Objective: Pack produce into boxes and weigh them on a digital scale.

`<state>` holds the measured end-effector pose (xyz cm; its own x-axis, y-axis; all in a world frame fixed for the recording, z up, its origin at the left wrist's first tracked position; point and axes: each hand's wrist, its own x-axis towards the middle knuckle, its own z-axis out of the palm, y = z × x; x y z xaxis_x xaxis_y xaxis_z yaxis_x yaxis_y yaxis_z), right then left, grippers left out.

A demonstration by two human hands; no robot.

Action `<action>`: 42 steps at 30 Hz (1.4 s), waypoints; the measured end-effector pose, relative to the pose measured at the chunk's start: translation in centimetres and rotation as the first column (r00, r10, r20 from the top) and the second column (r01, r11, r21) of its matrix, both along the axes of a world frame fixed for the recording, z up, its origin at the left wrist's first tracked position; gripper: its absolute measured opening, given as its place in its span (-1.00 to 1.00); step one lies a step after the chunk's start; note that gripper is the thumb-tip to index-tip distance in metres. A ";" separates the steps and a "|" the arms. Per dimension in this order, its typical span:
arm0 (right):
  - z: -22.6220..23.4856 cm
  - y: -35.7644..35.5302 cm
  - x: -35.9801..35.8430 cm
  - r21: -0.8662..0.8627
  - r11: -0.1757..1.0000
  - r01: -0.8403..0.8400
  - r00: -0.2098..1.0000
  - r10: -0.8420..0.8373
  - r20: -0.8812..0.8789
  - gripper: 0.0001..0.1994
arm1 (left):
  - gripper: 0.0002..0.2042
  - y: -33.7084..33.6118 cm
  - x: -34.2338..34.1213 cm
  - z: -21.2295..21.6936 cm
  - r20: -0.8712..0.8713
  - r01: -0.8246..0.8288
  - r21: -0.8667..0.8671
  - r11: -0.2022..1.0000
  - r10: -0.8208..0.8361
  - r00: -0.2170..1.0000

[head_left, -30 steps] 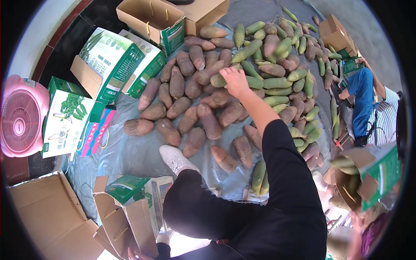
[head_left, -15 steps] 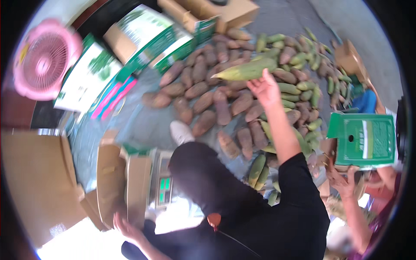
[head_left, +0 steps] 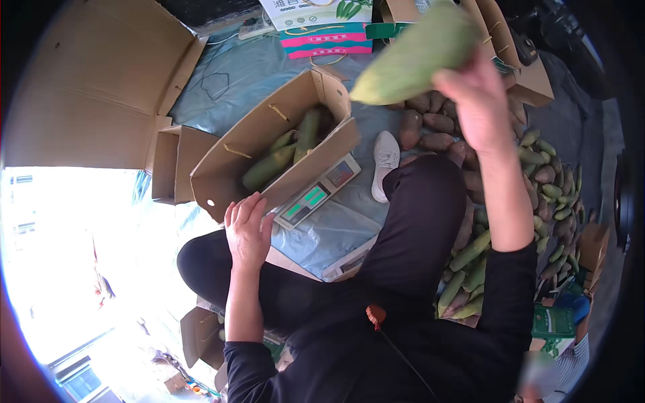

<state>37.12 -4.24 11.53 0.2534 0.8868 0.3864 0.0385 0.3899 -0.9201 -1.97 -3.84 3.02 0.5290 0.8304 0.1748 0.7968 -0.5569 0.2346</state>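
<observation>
A large pale-green radish is raised in my right hand, with my fingers and thumb closed round its thicker end. Its pointed tip reaches toward the open cardboard box in front of me. Several green radishes lie inside this box, which stands on a scale with a lit green display. At the box's near left corner is my left hand, its fingers stretched out and lying against the cardboard; nothing is held in it.
Many brownish and green radishes are heaped on the right. A smaller carton stands left of the box. Printed boxes stand at the back. My white shoe is beside the scale. Another person is at the lower right.
My view has swung left toward the box. The right hand has brought the radish from over the heap closer to the box. My left hand, formerly just beside the box, now touches its corner.
</observation>
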 end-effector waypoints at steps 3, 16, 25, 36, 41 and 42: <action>1.5 3.2 -7.4 0.012 0.989 -0.145 0.964 0.139 0.226 -0.54 | -0.70 0.1 -0.3 0.0 0.033 -0.003 -0.019 1.000 0.003 0.999; -0.5 1.3 -13.1 -0.016 0.998 0.056 0.635 -0.023 0.772 -0.66 | -0.75 0.5 -1.0 -1.0 0.067 0.103 -0.026 0.994 -0.101 0.993; -12.6 -14.7 -0.6 -0.244 0.688 0.683 0.700 -0.521 0.489 -0.83 | -0.75 0.8 -0.9 -2.3 0.095 0.153 0.035 0.988 -0.156 0.983; -29.9 -35.3 -3.4 -0.744 0.132 0.655 0.752 -0.216 0.623 -0.83 | -0.80 1.1 -2.0 -2.4 0.115 0.056 0.147 0.988 -0.074 0.991; -33.3 -40.9 -0.9 -0.700 -0.025 0.713 0.657 -0.323 0.681 -0.85 | -0.79 0.9 -1.2 -3.6 0.104 0.074 0.152 0.986 -0.090 0.990; -32.7 -40.5 -0.7 -0.723 -0.065 0.688 0.666 -0.340 0.664 -0.84 | -0.79 0.8 -1.1 -3.2 0.095 0.075 0.134 0.988 -0.089 0.992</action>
